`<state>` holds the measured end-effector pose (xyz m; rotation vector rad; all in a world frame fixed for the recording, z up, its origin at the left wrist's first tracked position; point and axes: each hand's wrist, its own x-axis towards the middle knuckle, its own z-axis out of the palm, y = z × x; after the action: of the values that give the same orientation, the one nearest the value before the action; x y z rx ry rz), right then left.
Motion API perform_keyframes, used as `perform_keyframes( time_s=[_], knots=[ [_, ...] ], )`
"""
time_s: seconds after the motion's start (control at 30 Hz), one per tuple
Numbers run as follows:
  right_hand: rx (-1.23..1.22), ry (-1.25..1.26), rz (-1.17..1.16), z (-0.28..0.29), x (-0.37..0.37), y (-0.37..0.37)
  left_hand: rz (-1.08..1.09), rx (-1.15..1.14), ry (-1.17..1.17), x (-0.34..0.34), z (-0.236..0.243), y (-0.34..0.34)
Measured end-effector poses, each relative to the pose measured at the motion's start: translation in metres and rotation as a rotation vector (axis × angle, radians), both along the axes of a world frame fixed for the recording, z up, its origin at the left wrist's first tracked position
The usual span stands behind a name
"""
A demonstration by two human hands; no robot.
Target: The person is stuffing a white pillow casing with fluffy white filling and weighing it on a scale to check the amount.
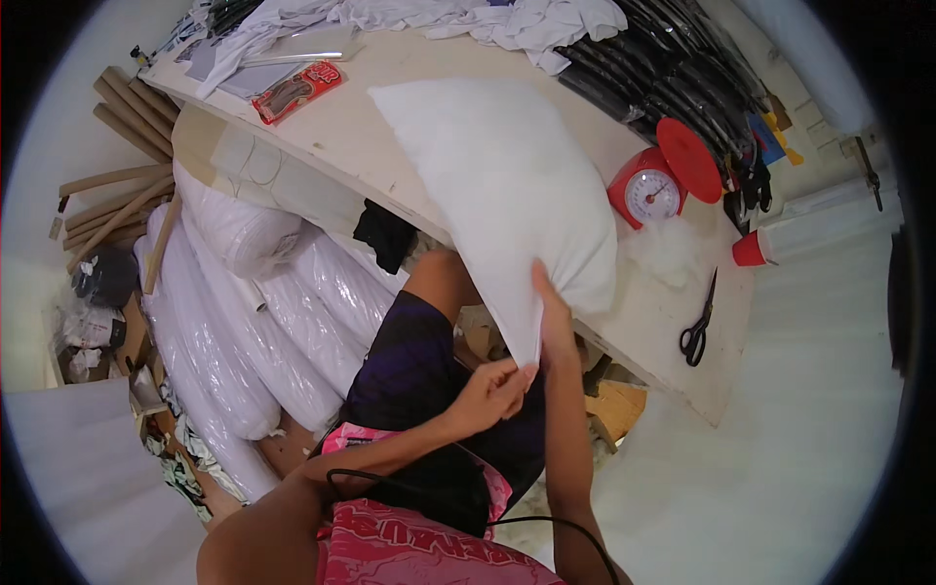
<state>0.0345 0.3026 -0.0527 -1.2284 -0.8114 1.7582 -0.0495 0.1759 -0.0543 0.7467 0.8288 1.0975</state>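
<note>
A plump white pillow lies on the pale worktable, its lower end hanging over the front edge toward my lap. My left hand pinches the hanging lower corner of the pillow, fingers closed on it. My right hand grips the pillow's right edge a little higher, thumb on the white fabric. A tuft of white stuffing lies to the right of the pillow.
A red scale, black scissors, a red cup, a red packet, stacked black items and white cloths are on the table. Wrapped white rolls and cardboard tubes fill the left side.
</note>
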Motion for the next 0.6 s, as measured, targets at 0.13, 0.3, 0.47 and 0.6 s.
perform_keyframes(
  time_s=[0.13, 0.3, 0.47, 0.6],
  knots=[
    [-0.033, -0.022, 0.075, 0.013, -0.004, -0.004, 0.119, -0.157, -0.162, -0.003, -0.022, -0.005],
    [0.54, -0.463, 0.084, 0.06, 0.017, -0.039, 0.303, -0.212, -0.25, -0.038, -0.032, 0.031],
    [1.513, -1.185, 0.357, 0.107, 0.067, -0.04, 0.534, -0.218, -0.706, -0.053, -0.097, 0.056],
    [0.318, -0.85, 0.672, 0.161, 0.11, -0.056, 0.315, -0.158, -0.71, -0.068, -0.129, 0.079]
  ],
)
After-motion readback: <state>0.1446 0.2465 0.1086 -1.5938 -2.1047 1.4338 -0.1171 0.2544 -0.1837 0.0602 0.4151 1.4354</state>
